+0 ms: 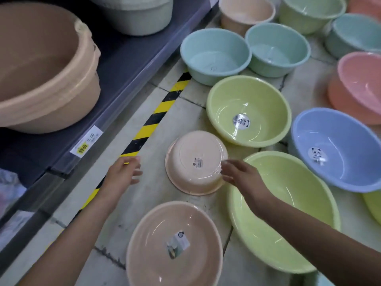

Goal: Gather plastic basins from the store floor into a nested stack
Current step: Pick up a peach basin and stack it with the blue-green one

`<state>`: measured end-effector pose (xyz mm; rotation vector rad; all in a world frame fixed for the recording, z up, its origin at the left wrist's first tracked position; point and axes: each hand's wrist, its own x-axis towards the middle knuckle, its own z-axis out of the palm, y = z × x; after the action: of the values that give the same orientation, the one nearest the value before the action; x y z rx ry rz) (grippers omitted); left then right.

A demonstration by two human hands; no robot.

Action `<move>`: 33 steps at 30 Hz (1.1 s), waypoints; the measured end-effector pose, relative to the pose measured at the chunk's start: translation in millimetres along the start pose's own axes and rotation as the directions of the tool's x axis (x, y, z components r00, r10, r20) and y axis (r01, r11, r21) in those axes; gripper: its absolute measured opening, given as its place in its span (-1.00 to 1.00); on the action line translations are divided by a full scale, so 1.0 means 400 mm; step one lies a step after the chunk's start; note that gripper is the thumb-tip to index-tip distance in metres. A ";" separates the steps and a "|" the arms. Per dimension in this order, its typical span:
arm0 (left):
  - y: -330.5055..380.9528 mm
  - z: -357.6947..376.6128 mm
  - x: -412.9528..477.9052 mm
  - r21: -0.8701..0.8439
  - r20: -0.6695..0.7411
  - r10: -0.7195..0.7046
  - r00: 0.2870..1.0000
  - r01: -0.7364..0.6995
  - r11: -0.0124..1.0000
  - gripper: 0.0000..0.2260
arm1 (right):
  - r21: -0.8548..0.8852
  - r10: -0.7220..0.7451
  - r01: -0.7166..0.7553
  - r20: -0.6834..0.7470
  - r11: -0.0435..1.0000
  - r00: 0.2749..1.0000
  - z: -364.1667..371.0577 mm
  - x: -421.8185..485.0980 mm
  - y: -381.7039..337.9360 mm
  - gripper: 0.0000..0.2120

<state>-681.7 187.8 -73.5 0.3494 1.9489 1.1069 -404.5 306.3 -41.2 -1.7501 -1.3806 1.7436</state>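
Observation:
A small beige basin [193, 159] lies upside down on the floor, a label on its bottom. My right hand [239, 172] is at its right edge, fingers loosely spread and touching or nearly touching it. My left hand [123, 172] hovers open to the basin's left, a gap apart from it. An upright beige basin [175, 244] sits nearest me. A large green basin [288, 213] lies under my right forearm, another green one [249, 110] beyond it, and a blue one [338, 149] to the right.
Two teal basins [215, 55] [277, 48], pink basins [356, 87] and more basins fill the floor farther back. A dark shelf [127, 65] at left carries large tan tubs [45, 67] and a price tag [86, 144]. Yellow-black tape [152, 118] runs along the floor.

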 end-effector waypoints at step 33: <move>0.125 0.165 0.141 -0.426 0.074 -0.042 0.996 0.070 0.902 -0.59 | 0.413 0.093 -0.056 -0.070 0.909 0.993 0.129 0.246 -0.124 -0.80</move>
<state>-672.1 287.2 -79.8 0.0849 1.5920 1.4277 -490.6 386.4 -72.0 -1.6344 -0.8389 1.8101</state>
